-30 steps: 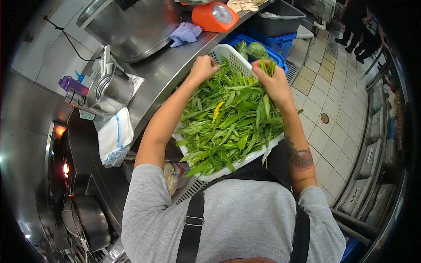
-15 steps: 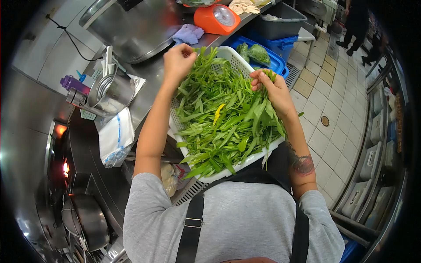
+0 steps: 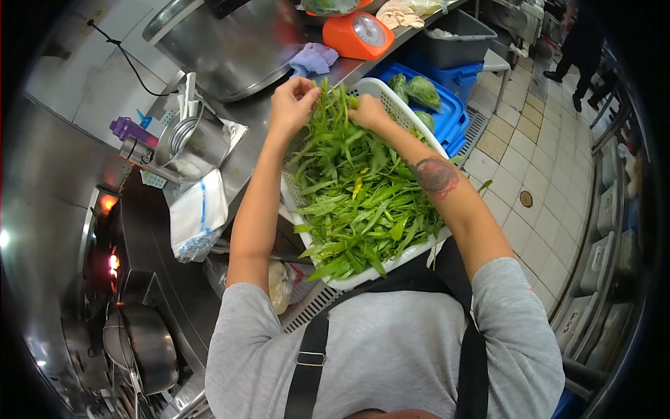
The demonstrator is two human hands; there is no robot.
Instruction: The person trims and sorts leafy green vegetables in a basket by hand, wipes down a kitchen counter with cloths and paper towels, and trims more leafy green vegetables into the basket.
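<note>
A white perforated basket (image 3: 440, 143) in front of my body is heaped with long green leaves (image 3: 363, 209), a yellow leaf (image 3: 357, 188) among them. At the basket's far left corner, my left hand (image 3: 294, 103) has its fingers closed on green stems. Beside it, my right hand (image 3: 370, 112) reaches into the far end of the pile with its fingers bent down. Leaves partly hide those fingertips, so what they hold cannot be made out.
On the steel counter are a large pot (image 3: 227, 49), a purple cloth (image 3: 313, 60), an orange scale (image 3: 358, 35) and a utensil pot (image 3: 195, 143). A blue lid (image 3: 453, 115) with wrapped greens lies right of the basket. Another person (image 3: 583, 49) stands far right; flames (image 3: 113, 262) show left.
My right hand has moved left from the basket's right side to beside my left hand. My left hand first moved left with stems, then slightly right. The bunch at the right hand is no longer seen there.
</note>
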